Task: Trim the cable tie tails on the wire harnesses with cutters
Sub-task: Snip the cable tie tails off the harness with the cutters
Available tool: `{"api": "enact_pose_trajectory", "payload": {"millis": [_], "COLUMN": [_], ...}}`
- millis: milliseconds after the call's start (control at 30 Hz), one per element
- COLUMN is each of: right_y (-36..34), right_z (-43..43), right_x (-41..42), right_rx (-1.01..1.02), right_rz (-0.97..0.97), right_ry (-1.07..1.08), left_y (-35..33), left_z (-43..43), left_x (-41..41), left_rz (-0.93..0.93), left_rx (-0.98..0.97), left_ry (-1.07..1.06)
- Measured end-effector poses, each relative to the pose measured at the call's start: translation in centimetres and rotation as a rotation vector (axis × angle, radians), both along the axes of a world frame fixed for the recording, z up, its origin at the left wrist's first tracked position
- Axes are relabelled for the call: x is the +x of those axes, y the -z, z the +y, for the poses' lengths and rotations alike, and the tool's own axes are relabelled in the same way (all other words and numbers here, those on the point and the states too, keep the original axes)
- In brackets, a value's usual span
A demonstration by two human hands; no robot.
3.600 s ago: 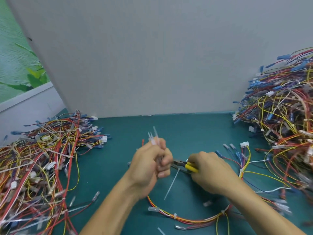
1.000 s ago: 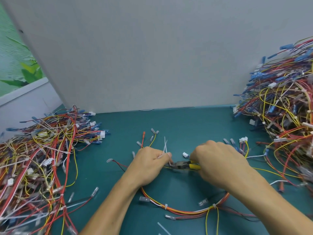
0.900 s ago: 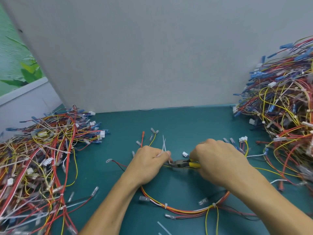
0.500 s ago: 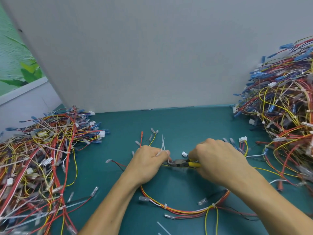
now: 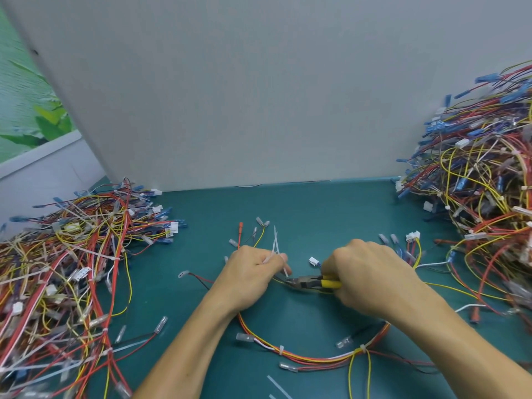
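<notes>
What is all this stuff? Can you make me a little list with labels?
place: green table, grey board behind it
left: left hand pinches white ties that stick up
right: right hand grips yellow-handled cutters, nose toward the left hand
near: harness lies curved on the table
sides: left pile and taller right pile of tangled wires
scraps: white strips at the near edge
</notes>
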State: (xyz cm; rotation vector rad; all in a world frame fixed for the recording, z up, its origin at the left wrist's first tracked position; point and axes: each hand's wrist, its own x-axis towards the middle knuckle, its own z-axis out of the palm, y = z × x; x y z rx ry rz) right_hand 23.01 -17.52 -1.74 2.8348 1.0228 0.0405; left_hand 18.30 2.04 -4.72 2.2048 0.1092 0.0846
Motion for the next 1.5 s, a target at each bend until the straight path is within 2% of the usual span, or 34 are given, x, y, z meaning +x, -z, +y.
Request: {"api": "enact_pose_trajectory", "payload": {"millis": [267,433,567,767,967,1100,1333,1500], "right_y": [-3.9,-4.9,-4.2,-3.5,-2.6,-1.9,-2.0,-2.4], "right_z": [-4.5,-7.6,-7.4,-7.2,-6.0,-5.5,-6.3,-7.1], "right_x": [2.3,3.2,3.3,3.5,3.6,3.8,4.3,4.6], "right_rx": [0.176,-0.007,-0.052,0.113,0.337,0.518,0.728,0.706], "right_rz": [0.207,0.446,0.523,0.639,0.6,0.63,0.63,0.61], "right_ry": [0.236,0.348,0.375,0.391,0.372,0.335,0.377,0.386], "left_y": [0.1,-0.7,-2.1,-4.0,-4.4,-4.6,-6.0,-6.8], "left_z": [0.1,0.0,-0.5,-1.3,-2.0,-2.0,-4.7,-7.0], "left_x": [0.0,-0.3,-0.7,-1.5,-2.1,-2.4,-4.1,-5.8], "left_rz": [0.0,-0.038,-0.1,-0.019,0.123,0.179,0.402,0.454], "left_rx": [-0.154,-0.169,-0.166,-0.21,-0.158,-0.027,0.44,0.661], "left_ry": [-0.059,-0.046,0.022,0.176,0.292,0.339,0.51,0.628]}}
